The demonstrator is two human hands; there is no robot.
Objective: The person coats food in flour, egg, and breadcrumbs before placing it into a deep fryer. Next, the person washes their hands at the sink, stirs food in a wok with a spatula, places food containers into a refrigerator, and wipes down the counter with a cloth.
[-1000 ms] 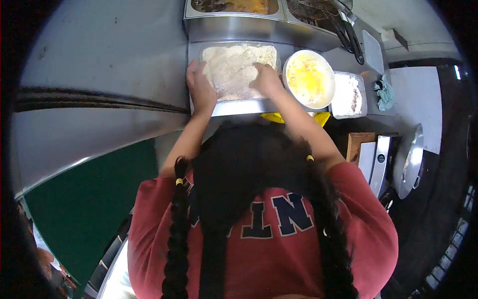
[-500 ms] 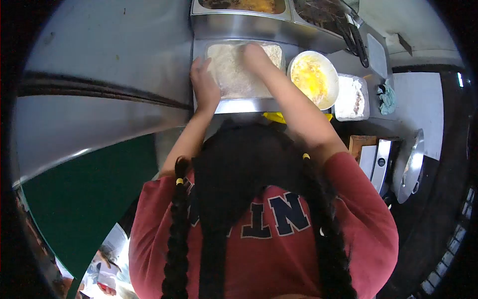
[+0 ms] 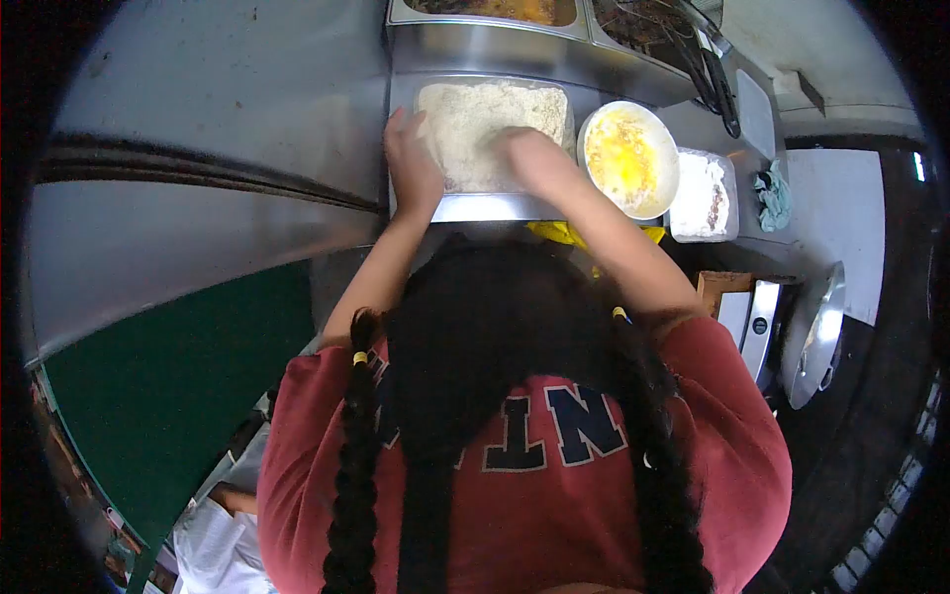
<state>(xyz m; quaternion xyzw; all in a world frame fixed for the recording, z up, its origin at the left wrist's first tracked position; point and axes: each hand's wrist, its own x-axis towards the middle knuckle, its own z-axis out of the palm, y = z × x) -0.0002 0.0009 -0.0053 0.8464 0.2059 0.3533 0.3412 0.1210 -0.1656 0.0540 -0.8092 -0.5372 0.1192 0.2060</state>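
A clear rectangular container point(image 3: 447, 83) of pale, crumb-like coating point(image 3: 460, 134) sits on the steel counter in front of me. My left hand point(image 3: 414, 166) grips its left side, the thumb near the rim and the fingers along the outside. My right hand point(image 3: 539, 161) is over the lower right part of the coating, smeared by motion, so its fingers and anything under them cannot be made out. Just right of the container stands a white bowl point(image 3: 670, 178) with yellow beaten egg point(image 3: 621, 158). Beyond it is a tub of white powder point(image 3: 701, 198) with a brownish patch.
Steel pans point(image 3: 495, 30) with dark, oily contents line the back. Black-handled tongs or baskets point(image 3: 725, 94) hang over the back right. A teal cloth point(image 3: 772, 195), a large metal pan point(image 3: 816, 337) and a yellow item point(image 3: 559, 233) lie nearby. Another person's white clothing point(image 3: 220, 549) shows at lower left.
My right hand has moved toward me and slightly right, from the back of the coating to its lower right. My left hand stays at the container's left side.
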